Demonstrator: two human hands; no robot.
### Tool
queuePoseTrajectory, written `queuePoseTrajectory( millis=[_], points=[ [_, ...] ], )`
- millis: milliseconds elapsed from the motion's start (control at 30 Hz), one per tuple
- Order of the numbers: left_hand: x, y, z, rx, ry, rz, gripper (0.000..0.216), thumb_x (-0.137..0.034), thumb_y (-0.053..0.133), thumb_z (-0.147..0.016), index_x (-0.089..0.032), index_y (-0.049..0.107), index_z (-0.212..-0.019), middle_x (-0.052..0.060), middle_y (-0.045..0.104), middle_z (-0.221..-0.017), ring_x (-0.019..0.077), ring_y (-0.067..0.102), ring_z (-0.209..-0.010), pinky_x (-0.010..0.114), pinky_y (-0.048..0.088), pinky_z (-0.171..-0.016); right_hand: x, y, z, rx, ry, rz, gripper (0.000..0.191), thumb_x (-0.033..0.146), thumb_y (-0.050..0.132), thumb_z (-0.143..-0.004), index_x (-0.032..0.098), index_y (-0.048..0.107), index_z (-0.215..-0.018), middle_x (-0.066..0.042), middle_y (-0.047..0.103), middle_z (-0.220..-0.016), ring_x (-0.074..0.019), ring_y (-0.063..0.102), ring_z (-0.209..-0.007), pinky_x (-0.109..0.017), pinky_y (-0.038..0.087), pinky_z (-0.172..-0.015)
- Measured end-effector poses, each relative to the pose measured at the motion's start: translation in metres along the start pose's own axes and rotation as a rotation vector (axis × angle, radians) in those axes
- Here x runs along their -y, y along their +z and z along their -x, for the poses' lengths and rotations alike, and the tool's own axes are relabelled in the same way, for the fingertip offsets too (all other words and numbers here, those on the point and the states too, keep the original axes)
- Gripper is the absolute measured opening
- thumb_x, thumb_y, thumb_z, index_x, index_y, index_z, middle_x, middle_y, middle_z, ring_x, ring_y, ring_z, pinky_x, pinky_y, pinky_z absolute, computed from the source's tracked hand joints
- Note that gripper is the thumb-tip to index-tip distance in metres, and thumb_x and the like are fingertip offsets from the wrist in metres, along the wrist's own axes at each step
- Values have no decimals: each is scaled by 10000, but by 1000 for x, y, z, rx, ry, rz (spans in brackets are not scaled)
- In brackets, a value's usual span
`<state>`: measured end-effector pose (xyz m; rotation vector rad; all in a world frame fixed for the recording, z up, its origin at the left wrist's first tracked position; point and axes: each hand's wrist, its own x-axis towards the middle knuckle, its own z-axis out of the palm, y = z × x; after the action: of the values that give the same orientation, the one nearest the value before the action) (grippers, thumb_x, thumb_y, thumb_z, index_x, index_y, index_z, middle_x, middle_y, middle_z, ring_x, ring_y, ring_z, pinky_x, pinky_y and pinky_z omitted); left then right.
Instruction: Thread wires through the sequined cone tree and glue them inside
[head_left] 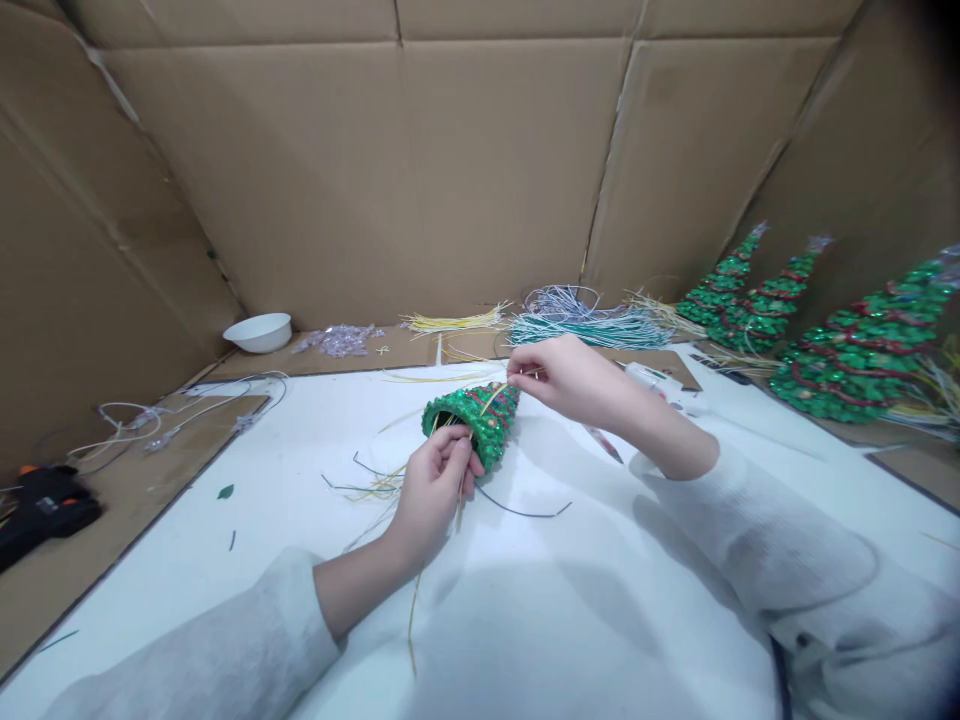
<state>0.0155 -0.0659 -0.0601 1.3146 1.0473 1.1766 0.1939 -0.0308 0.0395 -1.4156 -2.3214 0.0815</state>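
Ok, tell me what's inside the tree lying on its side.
Yellow wires show in the dark open base of the tree. The left hand covers part of the opening; what lies deeper can't be seen.

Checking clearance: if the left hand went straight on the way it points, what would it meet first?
Likely the green tree, at its open base; the left hand appears to touch it, though depth is unclear.
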Motion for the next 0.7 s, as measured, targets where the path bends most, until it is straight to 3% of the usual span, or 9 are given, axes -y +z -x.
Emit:
queuePoseTrajectory(
  millis=[200, 367, 500, 600, 700],
  points=[
    [2, -1, -1, 2, -27, 3, 208, -360, 530, -832, -177, 507, -929, -47, 553, -523, 65, 429, -401, 171, 310, -394, 0, 3, 4, 77, 17, -33, 159, 203, 519, -812, 178, 632, -703, -15, 644, -702, -119, 532, -623, -242, 319, -567],
    [4, 0, -3, 10, -44, 39, 178, -359, 515, -838, -189, 486, -881, -52, 554, -512, 65, 412, -372, 173, 297, -363, -6, -6, 5, 2, 35, -60, 87, 216, 549, -797, 177, 627, -796, -14, 643, -710, -126, 549, -649, -241, 347, -585],
    [3, 0, -3, 21, -49, 47, 165, -349, 507, -842, -188, 475, -855, -53, 555, -514, 61, 410, -360, 177, 308, -362, -6, -12, 5, -29, 57, -83, 129, 213, 536, -811, 163, 605, -714, -17, 636, -674, -117, 551, -621, -238, 360, -581],
    [2, 0, -4, 26, -65, 73, 202, -371, 517, -834, -180, 481, -888, -51, 556, -511, 64, 415, -352, 181, 311, -361, -2, -7, 4, -45, 74, -94, 151, 239, 526, -830, 163, 608, -729, -12, 638, -655, -112, 546, -599, -235, 352, -571],
    [2, 0, -4, 35, -69, 102, 233, -381, 529, -828, -176, 485, -932, -50, 561, -508, 70, 425, -350, 184, 314, -359, 3, 3, 3, 30, 68, -102, 169, 257, 530, -831, 168, 606, -709, -8, 640, -645, -110, 539, -582, -231, 330, -545]
  ],
)
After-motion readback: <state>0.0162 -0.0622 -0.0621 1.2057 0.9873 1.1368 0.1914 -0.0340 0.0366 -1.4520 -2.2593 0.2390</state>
